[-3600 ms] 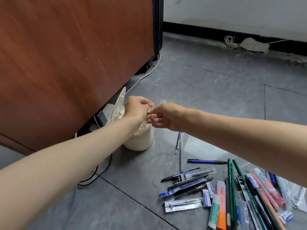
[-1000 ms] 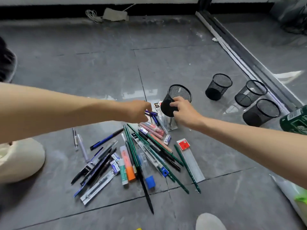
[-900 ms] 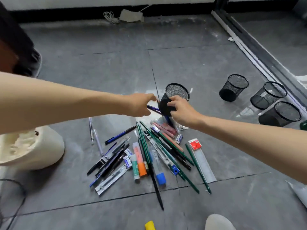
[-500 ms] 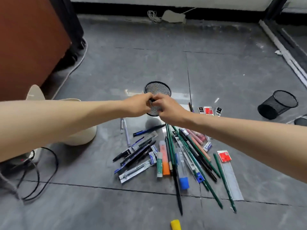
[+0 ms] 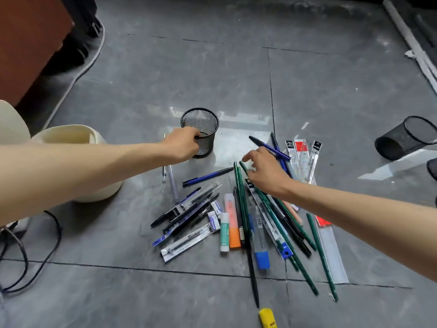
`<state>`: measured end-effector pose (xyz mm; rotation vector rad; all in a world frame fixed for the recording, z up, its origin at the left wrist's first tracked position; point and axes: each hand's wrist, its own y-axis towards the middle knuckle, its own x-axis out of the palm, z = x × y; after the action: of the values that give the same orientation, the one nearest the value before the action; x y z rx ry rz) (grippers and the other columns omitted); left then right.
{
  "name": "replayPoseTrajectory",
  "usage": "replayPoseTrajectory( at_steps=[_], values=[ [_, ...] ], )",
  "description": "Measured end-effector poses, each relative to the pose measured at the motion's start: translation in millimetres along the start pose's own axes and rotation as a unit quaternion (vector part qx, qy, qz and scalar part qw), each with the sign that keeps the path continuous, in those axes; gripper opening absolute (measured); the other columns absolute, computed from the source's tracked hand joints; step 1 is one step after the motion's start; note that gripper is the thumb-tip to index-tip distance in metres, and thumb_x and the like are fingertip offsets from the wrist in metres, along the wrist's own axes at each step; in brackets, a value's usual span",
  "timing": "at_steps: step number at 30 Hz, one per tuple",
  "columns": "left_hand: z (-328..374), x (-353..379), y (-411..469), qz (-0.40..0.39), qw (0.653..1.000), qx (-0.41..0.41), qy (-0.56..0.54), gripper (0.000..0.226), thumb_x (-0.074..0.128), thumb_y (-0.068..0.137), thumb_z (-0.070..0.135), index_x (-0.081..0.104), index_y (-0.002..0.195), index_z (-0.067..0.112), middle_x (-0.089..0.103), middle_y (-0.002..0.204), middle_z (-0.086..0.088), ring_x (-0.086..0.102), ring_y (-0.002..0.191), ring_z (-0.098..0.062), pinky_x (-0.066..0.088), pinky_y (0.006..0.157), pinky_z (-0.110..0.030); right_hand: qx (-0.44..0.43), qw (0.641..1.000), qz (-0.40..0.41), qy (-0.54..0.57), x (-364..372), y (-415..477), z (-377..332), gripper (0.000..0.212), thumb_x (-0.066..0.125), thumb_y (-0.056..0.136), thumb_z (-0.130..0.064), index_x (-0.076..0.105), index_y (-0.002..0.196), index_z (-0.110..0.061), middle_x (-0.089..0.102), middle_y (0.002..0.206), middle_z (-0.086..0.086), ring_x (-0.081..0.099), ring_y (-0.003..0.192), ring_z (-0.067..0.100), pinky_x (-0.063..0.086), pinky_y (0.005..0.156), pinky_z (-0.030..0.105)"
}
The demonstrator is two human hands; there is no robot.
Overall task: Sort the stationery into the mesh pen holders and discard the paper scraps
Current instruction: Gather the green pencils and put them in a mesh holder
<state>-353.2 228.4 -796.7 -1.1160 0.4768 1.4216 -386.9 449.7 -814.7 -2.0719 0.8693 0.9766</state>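
Note:
A black mesh pen holder (image 5: 200, 125) stands upright on the grey floor, and my left hand (image 5: 182, 145) grips its near rim. To its right my right hand (image 5: 265, 172) hovers with loosely spread fingers over the tops of several green pencils (image 5: 241, 197), fingertips touching them. The stationery pile spreads below: a blue pen (image 5: 208, 176), another blue pen (image 5: 270, 146), packed refills (image 5: 303, 158), an orange highlighter (image 5: 231, 223), a glue stick (image 5: 224, 233) and boxed pens (image 5: 186, 209).
A cream waste bin (image 5: 71, 138) sits at the left under my forearm. A second mesh holder (image 5: 402, 141) lies tilted at the right edge. Black cables (image 5: 37, 256) loop at the lower left, a wooden cabinet (image 5: 28, 43) stands at the upper left, and a yellow item (image 5: 267, 320) lies at the bottom.
The mesh holder has been brought left of the pile and stands on the floor. My right hand has let go of it and moved down-right onto the green pencils; my left hand stays on the rim.

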Motion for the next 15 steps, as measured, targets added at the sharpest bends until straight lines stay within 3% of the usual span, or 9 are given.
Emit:
replayPoseTrajectory(
  at_steps=[3, 5, 8, 9, 12, 13, 15],
  values=[
    [-3.7, 11.6, 3.4, 0.017, 1.000, 0.008, -0.021, 0.048, 0.042, 0.083, 0.002, 0.051, 0.128, 0.016, 0.065, 0.114, -0.010, 0.056, 0.106, -0.030, 0.046, 0.087, -0.036, 0.025, 1.000, -0.006, -0.015, 7.2, -12.5, 22.4, 0.028, 0.052, 0.088, -0.007, 0.055, 0.115, -0.013, 0.051, 0.121, 0.006, 0.051, 0.099, 0.016, 0.046, 0.091, 0.036],
    [-5.5, 20.2, 1.5, 0.051, 0.998, 0.022, -0.042, 0.054, 0.041, 0.084, 0.004, 0.039, 0.135, 0.020, 0.066, 0.102, -0.011, 0.059, 0.094, -0.031, 0.048, 0.083, -0.040, 0.034, 0.999, -0.005, -0.020, 10.5, -20.7, 31.4, 0.022, 0.057, 0.087, -0.008, 0.056, 0.108, -0.013, 0.056, 0.122, 0.008, 0.052, 0.097, 0.018, 0.043, 0.085, 0.031],
    [1.0, 31.9, -14.8, 0.101, 0.990, 0.098, 0.010, 0.048, 0.042, 0.090, 0.012, 0.028, 0.136, 0.022, 0.062, 0.082, -0.010, 0.055, 0.075, -0.033, 0.041, 0.068, -0.038, 0.039, 0.999, -0.008, -0.021, 14.5, -33.2, 39.9, 0.019, 0.067, 0.085, -0.024, 0.052, 0.093, -0.015, 0.054, 0.134, 0.004, 0.057, 0.095, 0.021, 0.044, 0.082, 0.033],
    [5.6, 36.2, -22.0, 0.084, 0.987, 0.132, 0.033, 0.043, 0.041, 0.092, 0.016, 0.030, 0.133, 0.021, 0.061, 0.081, -0.007, 0.054, 0.073, -0.031, 0.037, 0.065, -0.036, 0.046, 0.999, -0.015, -0.014, 15.7, -37.5, 42.0, 0.025, 0.069, 0.083, -0.030, 0.049, 0.089, -0.017, 0.057, 0.129, 0.004, 0.056, 0.086, 0.018, 0.046, 0.078, 0.034],
    [14.5, 55.6, -35.0, -0.016, 0.957, 0.254, 0.138, 0.030, 0.043, 0.095, 0.020, 0.044, 0.124, 0.020, 0.055, 0.100, 0.004, 0.052, 0.085, -0.016, 0.035, 0.069, -0.028, 0.081, 0.996, -0.038, -0.013, 21.3, -47.3, 47.2, 0.029, 0.069, 0.082, -0.037, 0.045, 0.085, -0.022, 0.060, 0.084, -0.003, 0.051, 0.072, 0.016, 0.039, 0.061, 0.032],
    [15.7, 63.2, -35.0, -0.050, 0.939, 0.291, 0.178, 0.028, 0.044, 0.094, 0.018, 0.048, 0.121, 0.018, 0.054, 0.108, 0.004, 0.052, 0.092, -0.015, 0.037, 0.069, -0.027, 0.088, 0.995, -0.035, -0.017, 22.9, -50.1, 48.3, 0.025, 0.067, 0.084, -0.033, 0.045, 0.084, -0.021, 0.056, 0.077, -0.004, 0.052, 0.074, 0.018, 0.037, 0.060, 0.032],
    [17.2, 76.7, -30.4, -0.082, 0.895, 0.363, 0.247, 0.032, 0.044, 0.088, 0.007, 0.052, 0.117, 0.016, 0.053, 0.111, 0.001, 0.051, 0.096, -0.017, 0.044, 0.066, -0.029, 0.093, 0.995, -0.017, -0.017, 24.0, -54.1, 49.9, 0.016, 0.062, 0.085, -0.021, 0.046, 0.082, -0.021, 0.060, 0.085, -0.003, 0.057, 0.087, 0.024, 0.040, 0.065, 0.033]
  ],
)
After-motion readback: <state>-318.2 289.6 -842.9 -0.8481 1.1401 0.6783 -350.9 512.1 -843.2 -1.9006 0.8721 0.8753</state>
